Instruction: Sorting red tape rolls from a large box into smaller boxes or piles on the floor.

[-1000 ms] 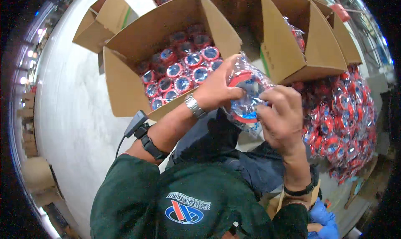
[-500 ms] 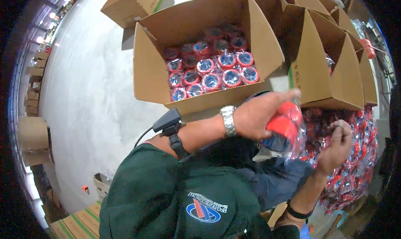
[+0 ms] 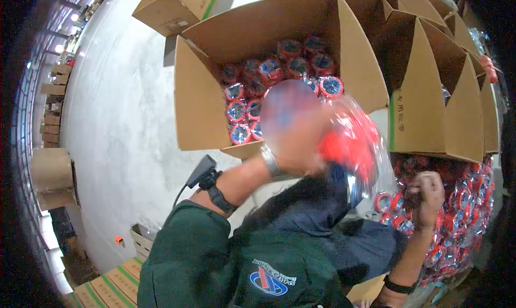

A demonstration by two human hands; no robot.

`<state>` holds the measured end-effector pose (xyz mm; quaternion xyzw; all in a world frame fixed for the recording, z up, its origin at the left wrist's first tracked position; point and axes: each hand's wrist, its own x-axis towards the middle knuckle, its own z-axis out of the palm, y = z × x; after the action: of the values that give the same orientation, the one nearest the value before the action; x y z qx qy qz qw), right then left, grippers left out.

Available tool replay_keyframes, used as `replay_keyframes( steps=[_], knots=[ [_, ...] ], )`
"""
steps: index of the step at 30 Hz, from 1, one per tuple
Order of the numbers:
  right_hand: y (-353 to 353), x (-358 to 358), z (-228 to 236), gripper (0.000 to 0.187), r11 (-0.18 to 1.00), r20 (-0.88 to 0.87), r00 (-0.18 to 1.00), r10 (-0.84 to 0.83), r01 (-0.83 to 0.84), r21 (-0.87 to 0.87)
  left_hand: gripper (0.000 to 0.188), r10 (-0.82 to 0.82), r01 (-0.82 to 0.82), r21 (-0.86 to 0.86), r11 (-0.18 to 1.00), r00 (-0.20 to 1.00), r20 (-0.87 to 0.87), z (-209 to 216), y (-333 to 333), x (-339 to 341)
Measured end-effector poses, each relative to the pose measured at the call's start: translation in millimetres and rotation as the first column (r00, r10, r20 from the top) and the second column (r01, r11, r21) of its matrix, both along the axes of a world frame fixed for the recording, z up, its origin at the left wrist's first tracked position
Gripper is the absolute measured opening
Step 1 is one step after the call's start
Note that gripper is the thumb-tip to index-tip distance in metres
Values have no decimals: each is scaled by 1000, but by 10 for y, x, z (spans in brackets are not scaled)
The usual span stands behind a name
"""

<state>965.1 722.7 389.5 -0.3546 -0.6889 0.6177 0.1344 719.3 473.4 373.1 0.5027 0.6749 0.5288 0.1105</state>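
My left hand (image 3: 303, 146), with a silver watch at the wrist, is closed round a plastic-wrapped pack of red tape rolls (image 3: 352, 146). Motion smears the pack, and a round blurred patch covers part of the hand. Both are by the near right edge of an open cardboard box (image 3: 196, 109), where several wrapped red rolls with blue centres (image 3: 236, 111) stand in rows. Farther right, my right hand (image 3: 429, 194) has its fingers curled above a heap of wrapped rolls (image 3: 459, 216). Whatever it may hold is hidden.
More open cartons (image 3: 422, 103) crowd the far right, beside the heap. Another carton (image 3: 172, 9) stands at the far left of the box. Flat cartons with green stripes (image 3: 110, 286) lie at the lower left on the pale floor (image 3: 121, 130).
My left hand has moved left toward the box, carrying the tape roll pack. The right hand stays near the heap, fingers still curled. The view has shifted slightly.
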Motion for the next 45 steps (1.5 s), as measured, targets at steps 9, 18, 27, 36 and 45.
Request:
replay_keyframes(
  steps=[9, 18, 27, 36, 45],
  knots=[
    [1382, 1779, -1209, 20, 899, 307, 916, -257, 110, 424, 41, 844, -927, 116, 356, 266, -465, -2180, -256, -3190],
    [1411, 2908, -1774, 19, 604, 225, 574, -787, 791, 95, 34, 760, -857, -416, 304, 482, -437, -3506, -243, -3749],
    [1641, 2962, -1963, 19, 676, 324, 624, -711, 733, 73, 25, 283, -598, -783, 172, 791, -542, -4242, -572, -4183],
    [1760, 2670, -2408, 17, 819, 454, 721, -524, 572, 37, 41, 681, -776, -631, 4, 464, -566, -4089, -619, -4513],
    [1473, 2164, -1802, 22, 817, 452, 708, -542, 570, 86, 82, 722, -562, -824, 69, 598, -348, -3134, 166, -2744]
  ],
)
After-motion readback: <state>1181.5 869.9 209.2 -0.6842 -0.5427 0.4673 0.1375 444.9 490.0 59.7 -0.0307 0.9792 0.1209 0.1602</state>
